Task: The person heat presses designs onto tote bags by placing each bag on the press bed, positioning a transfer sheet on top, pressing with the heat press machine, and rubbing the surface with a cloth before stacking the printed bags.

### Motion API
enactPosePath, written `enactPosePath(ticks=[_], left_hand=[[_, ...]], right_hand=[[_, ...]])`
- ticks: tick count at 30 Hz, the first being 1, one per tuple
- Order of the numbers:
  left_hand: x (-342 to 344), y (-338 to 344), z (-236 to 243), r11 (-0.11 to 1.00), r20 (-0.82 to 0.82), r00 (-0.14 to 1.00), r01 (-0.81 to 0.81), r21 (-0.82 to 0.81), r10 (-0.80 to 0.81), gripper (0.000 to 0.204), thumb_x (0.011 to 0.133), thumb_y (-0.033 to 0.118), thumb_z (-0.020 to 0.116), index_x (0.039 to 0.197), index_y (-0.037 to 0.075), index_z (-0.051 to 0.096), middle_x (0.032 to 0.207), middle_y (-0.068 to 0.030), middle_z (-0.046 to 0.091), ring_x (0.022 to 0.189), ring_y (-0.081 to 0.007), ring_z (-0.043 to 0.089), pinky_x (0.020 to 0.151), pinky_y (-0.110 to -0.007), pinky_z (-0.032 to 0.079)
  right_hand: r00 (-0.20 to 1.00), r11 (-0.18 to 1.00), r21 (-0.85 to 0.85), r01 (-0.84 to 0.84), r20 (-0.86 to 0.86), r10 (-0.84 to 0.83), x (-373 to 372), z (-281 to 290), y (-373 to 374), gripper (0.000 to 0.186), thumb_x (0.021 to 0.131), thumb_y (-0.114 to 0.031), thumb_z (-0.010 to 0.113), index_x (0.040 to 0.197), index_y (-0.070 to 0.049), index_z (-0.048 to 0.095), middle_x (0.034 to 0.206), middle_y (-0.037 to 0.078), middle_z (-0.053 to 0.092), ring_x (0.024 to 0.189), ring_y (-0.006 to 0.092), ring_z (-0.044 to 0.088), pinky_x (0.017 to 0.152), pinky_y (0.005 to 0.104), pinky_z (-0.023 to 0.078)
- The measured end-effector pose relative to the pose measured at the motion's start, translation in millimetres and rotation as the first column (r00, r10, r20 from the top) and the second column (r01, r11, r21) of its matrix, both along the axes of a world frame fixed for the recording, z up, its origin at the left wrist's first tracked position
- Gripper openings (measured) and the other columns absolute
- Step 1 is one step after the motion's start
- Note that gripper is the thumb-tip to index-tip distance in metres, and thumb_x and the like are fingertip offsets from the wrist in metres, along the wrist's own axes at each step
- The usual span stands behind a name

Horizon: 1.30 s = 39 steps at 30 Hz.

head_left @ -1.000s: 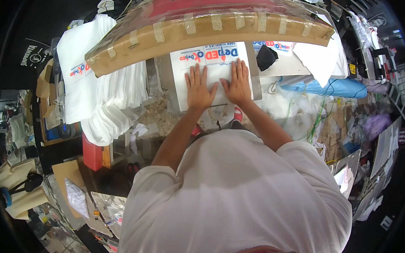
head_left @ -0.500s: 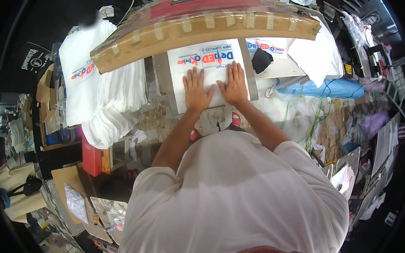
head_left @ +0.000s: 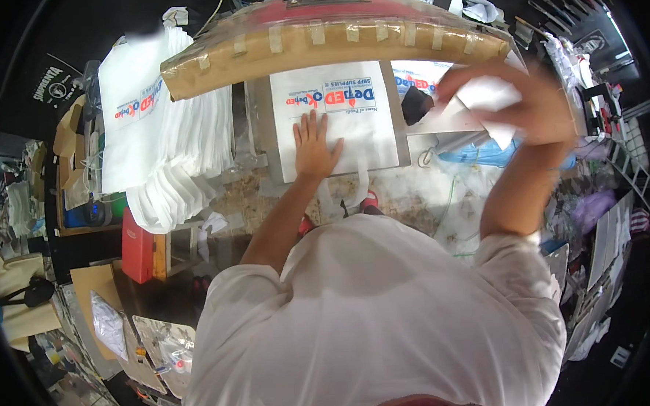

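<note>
My left hand [head_left: 315, 152] lies flat, fingers spread, on a white bag [head_left: 369, 142] with blue and red print, which rests on a grey platen [head_left: 400, 144]. My right hand [head_left: 500, 102], smeared by motion, is raised at the right over white sheets [head_left: 507, 132] and beside a dark crumpled piece [head_left: 417, 104]; whether it holds anything is hidden by the blur. A large padded board [head_left: 315, 12] with red top and brown taped edge spans above the platen.
A thick pile of white printed bags [head_left: 137, 124] sits at left, above a red box [head_left: 137, 246]. A blue roll [head_left: 462, 157] lies right of the platen. Cardboard pieces [head_left: 93, 307], boards and plastic clutter [head_left: 594, 214] line both sides.
My right hand has left the bag and swung up and to the right. My left hand stays flat. A white strap now shows hanging from the bag's front edge.
</note>
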<state>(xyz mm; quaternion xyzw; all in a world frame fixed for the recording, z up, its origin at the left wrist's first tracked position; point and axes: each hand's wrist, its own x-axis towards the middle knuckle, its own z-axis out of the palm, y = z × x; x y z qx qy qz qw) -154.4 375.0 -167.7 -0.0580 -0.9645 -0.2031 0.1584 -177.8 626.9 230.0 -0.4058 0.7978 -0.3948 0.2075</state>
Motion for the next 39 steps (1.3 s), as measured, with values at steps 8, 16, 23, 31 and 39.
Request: enactPosePath(ticks=[8,16,23,31,39], left_hand=[[-2.8,5.6,-3.7,0.999,0.008,1.000,0.019,-0.030,-0.019,0.069,0.089,0.045,0.059,0.143,0.005,0.039,0.151,-0.0234,0.028,0.140,-0.0429,0.024,0.114,-0.058,0.016],[-1.6,2.3,-2.6,1.000,0.094,0.996,-0.002,-0.027,0.004,0.072,0.087,0.045,0.060,0.143,0.005,0.039,0.152,-0.0226,0.027,0.142,-0.0410,0.021,0.116,-0.057,0.012],[-8.3,3.3,2.2,0.999,0.123,0.992,-0.008,-0.032,0.012,0.071,0.086,0.045,0.061,0.142,0.006,0.041,0.151,-0.0231,0.029,0.141,-0.0413,0.023,0.116,-0.058,0.014],[-30.1,0.2,28.8,0.995,0.276,0.958,-0.050,-0.089,0.072,0.068,0.078,0.052,0.071,0.126,0.008,0.055,0.139,-0.0186,0.043,0.129,-0.0381,0.039,0.108,-0.054,0.030],[11.8,21.0,105.0,0.940,0.496,0.810,0.187,0.286,-0.312,0.070,0.080,0.050,0.071,0.131,0.006,0.053,0.138,-0.0204,0.048,0.127,-0.0345,0.046,0.104,-0.044,0.040]], right_hand=[[0.607,0.971,-0.050,0.234,-0.773,-0.186,-77.4,86.2,-78.6,0.037,0.090,-0.035,0.064,0.102,0.000,0.066,0.094,0.010,0.067,0.089,0.0189,0.063,0.083,0.0316,0.048],[0.656,0.968,0.095,0.233,-0.750,-0.084,-117.5,67.5,-119.2,0.033,0.087,-0.032,0.066,0.097,-0.001,0.067,0.090,0.010,0.066,0.085,0.0206,0.062,0.079,0.0324,0.048],[0.649,0.970,0.080,0.231,-0.756,-0.092,-115.7,67.6,-116.4,0.030,0.085,-0.030,0.068,0.093,-0.001,0.068,0.086,0.010,0.065,0.081,0.0221,0.062,0.075,0.0331,0.047],[0.632,0.970,0.057,0.236,-0.768,-0.109,-115.0,65.8,-120.9,0.027,0.082,-0.028,0.071,0.089,-0.002,0.068,0.082,0.010,0.064,0.077,0.0239,0.061,0.071,0.0339,0.047],[0.549,0.978,-0.065,0.198,-0.819,-0.165,-82.3,70.3,-103.8,0.025,0.079,-0.026,0.074,0.084,-0.002,0.069,0.078,0.010,0.063,0.073,0.0257,0.060,0.067,0.0347,0.046]])
